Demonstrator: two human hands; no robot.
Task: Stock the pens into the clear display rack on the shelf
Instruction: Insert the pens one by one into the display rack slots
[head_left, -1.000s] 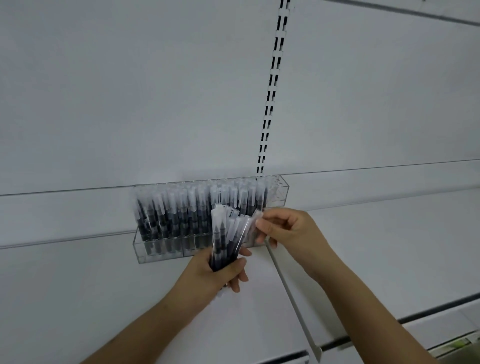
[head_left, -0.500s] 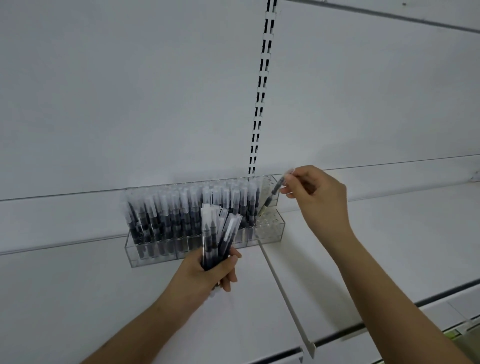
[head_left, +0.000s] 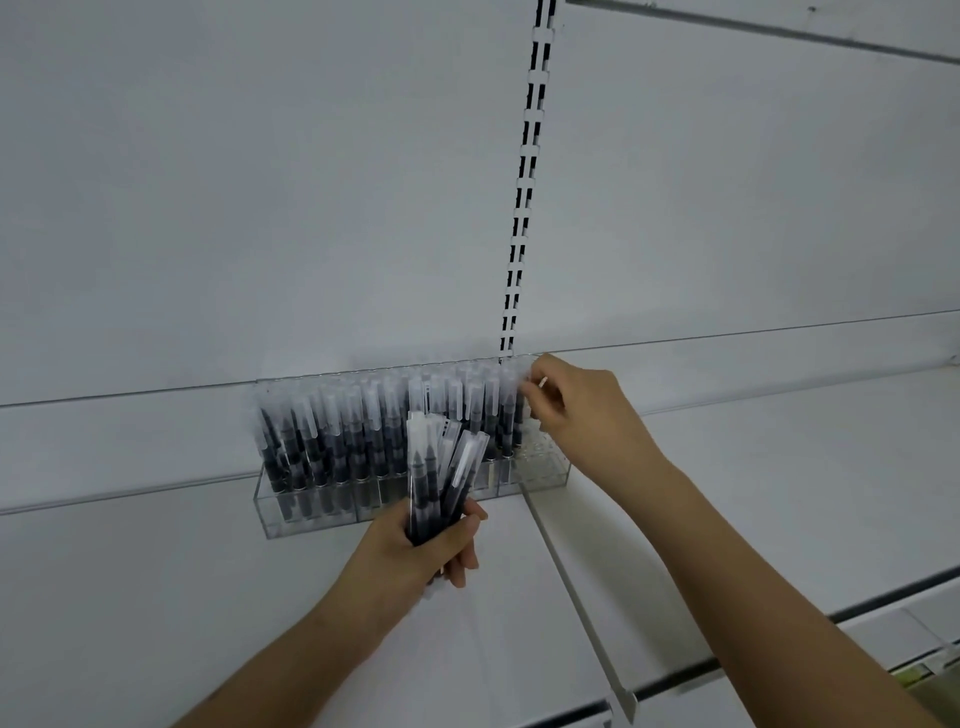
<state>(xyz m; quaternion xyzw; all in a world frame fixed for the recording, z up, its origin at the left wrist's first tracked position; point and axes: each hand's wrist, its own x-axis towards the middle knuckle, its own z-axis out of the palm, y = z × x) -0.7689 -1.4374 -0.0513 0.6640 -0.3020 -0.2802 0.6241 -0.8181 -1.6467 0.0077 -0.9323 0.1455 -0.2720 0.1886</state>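
Note:
A clear display rack (head_left: 543, 470) stands on the white shelf against the back panel. Several black pens with frosted caps (head_left: 358, 431) fill it upright from the left; only its right end shows open holes. My left hand (head_left: 421, 556) is in front of the rack, shut on a fanned bundle of wrapped pens (head_left: 436, 478) that point upward. My right hand (head_left: 576, 410) is at the rack's right end, fingertips pinched on the cap of the rightmost pen (head_left: 510, 410), which stands upright in a hole.
A slotted metal upright (head_left: 527, 208) runs up the back panel above the rack. A thin white divider rail (head_left: 576, 597) crosses the shelf from the rack's right corner toward the front edge (head_left: 727, 662). A lower shelf shows at bottom right.
My right hand took one pen from the bundle, carried it up and right over the rack, and lowered it upright into a hole at the right end. The left hand stayed holding the bundle.

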